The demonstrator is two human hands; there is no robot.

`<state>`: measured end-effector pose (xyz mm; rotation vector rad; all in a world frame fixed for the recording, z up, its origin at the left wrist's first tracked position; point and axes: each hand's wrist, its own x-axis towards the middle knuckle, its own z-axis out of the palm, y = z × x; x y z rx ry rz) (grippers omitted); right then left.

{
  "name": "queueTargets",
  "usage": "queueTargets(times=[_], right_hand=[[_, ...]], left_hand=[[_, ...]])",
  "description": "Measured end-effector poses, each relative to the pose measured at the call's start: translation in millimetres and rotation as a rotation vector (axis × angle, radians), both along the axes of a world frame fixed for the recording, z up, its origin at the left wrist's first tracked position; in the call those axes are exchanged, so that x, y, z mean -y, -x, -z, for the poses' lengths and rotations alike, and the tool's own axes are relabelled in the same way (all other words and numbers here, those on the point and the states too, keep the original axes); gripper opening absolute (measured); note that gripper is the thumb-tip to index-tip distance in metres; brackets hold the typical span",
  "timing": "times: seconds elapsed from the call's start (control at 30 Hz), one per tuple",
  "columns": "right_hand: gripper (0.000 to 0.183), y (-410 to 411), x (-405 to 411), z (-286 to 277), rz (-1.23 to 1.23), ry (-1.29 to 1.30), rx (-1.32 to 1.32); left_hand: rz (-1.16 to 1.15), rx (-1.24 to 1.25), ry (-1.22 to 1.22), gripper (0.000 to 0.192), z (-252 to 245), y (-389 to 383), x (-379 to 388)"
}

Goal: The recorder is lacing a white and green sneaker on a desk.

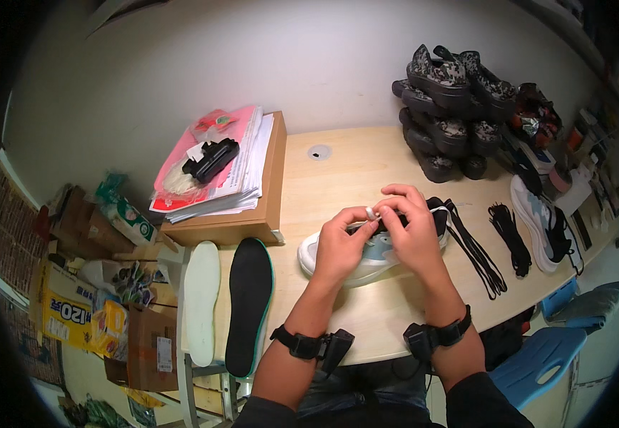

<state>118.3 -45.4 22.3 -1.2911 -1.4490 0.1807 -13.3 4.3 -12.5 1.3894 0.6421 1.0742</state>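
Note:
On the table in front of me a white, grey-blue and black sneaker lies with its toe to the left. Both of my hands are over its upper. My left hand pinches a white shoelace between thumb and forefinger, above the shoe's opening. Close against it, my right hand holds the same lace with its fingertips. The fingers partly hide the lace and the eyelets. Beside the heel lies a bundle of black shoelaces, and a second black lace bundle is further right.
A matching sneaker stands at the right. Camouflage shoes are stacked at the back. A pale insole and a black insole lie left, below a cardboard box bearing papers. A blue chair is at the lower right.

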Motion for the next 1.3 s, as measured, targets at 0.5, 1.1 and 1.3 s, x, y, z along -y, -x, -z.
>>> queueTargets(times=[0.5,1.1,1.3], right_hand=[[0.010,2,4,5,0.081,0.084,0.319],[0.011,-8,1,1,-0.074,0.094,-0.170],[0.011,0,4,1,0.023,0.079,0.170]], left_hand=[[-0.138,0.352,0.306,0.018,-4,10,-4],[-0.331,0.221,0.082,0.012,0,4,-6],[-0.285,0.381,0.119,0.013,0,4,-3]])
